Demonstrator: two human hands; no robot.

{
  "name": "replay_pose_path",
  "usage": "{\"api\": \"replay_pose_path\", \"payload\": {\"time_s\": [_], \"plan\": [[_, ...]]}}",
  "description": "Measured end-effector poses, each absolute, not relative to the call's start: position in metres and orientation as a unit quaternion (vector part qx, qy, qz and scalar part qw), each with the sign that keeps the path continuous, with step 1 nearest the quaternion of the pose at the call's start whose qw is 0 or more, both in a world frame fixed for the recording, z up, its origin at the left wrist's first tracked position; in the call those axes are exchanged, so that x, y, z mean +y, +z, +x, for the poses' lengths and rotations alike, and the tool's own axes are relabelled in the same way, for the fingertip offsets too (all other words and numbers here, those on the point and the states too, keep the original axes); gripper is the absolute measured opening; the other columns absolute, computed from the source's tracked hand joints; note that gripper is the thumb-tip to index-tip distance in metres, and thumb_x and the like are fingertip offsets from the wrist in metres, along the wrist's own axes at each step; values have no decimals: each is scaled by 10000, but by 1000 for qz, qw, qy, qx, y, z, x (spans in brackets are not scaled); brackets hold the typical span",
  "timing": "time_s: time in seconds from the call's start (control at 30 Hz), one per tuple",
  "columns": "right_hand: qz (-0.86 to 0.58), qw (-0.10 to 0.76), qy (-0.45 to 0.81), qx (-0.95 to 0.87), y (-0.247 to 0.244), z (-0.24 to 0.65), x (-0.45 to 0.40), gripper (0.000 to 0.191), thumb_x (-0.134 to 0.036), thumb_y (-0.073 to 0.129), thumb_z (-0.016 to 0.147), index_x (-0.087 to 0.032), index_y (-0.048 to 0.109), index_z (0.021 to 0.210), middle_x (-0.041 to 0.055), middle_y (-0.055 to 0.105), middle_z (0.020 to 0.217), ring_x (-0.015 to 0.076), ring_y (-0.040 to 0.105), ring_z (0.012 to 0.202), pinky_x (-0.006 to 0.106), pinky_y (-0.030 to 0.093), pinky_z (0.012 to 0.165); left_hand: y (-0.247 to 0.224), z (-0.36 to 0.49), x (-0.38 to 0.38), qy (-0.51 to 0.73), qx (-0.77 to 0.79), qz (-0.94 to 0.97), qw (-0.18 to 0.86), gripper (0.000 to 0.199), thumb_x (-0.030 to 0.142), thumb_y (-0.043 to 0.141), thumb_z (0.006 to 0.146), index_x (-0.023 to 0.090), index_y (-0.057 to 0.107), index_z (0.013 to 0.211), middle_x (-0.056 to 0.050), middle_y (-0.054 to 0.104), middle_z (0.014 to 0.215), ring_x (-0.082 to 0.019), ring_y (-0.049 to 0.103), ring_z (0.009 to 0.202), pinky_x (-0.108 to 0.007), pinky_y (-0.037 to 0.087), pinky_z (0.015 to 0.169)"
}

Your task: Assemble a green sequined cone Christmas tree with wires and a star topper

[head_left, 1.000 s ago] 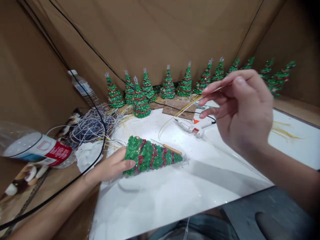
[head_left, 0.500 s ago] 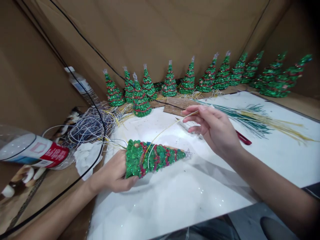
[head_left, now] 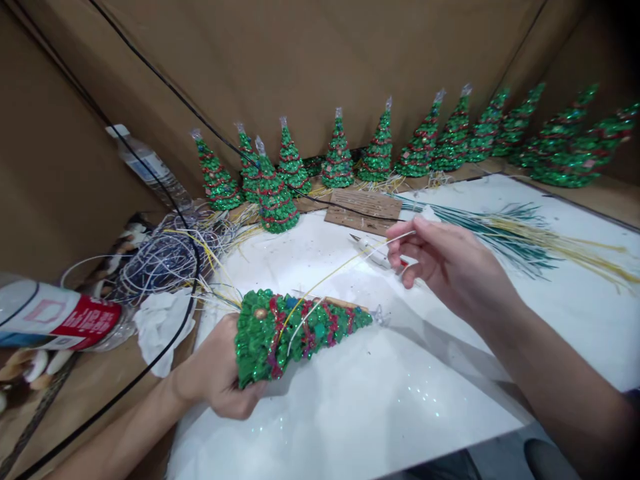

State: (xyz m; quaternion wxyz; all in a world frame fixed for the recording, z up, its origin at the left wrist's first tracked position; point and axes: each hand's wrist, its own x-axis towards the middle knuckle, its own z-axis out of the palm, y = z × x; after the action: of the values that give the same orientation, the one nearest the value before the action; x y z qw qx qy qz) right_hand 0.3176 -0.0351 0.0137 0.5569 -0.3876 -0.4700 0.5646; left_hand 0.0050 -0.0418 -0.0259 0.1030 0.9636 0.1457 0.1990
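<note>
- White board (head_left: 370, 413) lies under both hands, decorated trees (head_left: 338, 160) standing behind it
- Left hand (head_left: 224, 373) wraps the base of the green tree (head_left: 317, 330), which lies sideways over the board, tip rightward: best braced firmly
- Right hand (head_left: 450, 260) pinches thin wires (head_left: 330, 273) between thumb and fingertips, far ends at the tree's side: guide gently, avoid kinks

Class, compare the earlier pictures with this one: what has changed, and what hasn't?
The right hand has come down, bringing the yellow and white wires over the tree. The left hand still grips the tree's base, the right still pinches the wires, and the standing trees stay put.
</note>
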Motion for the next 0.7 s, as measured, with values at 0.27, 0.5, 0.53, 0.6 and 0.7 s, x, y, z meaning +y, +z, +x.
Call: {"api": "replay_pose_path", "payload": {"time_s": [0.27,0.5,0.53,0.6,0.7], "plan": [[-523,447,353,-634,4,326,-34,445,-551,467,922,-207,523,644,-2,486,603,112,500,526,206,475,421,-24,8,-40,205,127,965,104,235,230,479,623,282,462,852,27,699,772,-217,606,672,-328,431,635],[-494,478,359,-631,8,331,-34,418,-505,519,915,-200,483,631,-38,423,533,78,407,419,184,342,327,-24,8,-41,213,139,963,95,191,236,477,619,274,463,807,33,698,728,-215,610,650,-335,427,611],[-492,490,363,-622,10,331,-34,418,-506,540,904,-195,496,628,-40,425,527,71,397,407,178,331,315,-25,7,-41,211,138,963,93,186,242,481,622,275,473,804,31,696,722,-216,611,652,-333,435,620],[-487,510,363,-609,15,332,-35,405,-492,578,886,-183,533,628,-39,444,518,60,390,392,170,323,306,-28,4,-41,197,132,968,87,184,264,499,629,283,508,811,27,689,708,-222,616,667,-331,457,661],[-471,531,356,-608,16,335,-36,343,-434,609,883,-175,597,659,-33,466,501,69,429,401,172,325,305,-32,-1,-41,160,144,972,97,187,301,539,624,293,567,808,16,676,685,-237,634,740,-329,480,711]]}}
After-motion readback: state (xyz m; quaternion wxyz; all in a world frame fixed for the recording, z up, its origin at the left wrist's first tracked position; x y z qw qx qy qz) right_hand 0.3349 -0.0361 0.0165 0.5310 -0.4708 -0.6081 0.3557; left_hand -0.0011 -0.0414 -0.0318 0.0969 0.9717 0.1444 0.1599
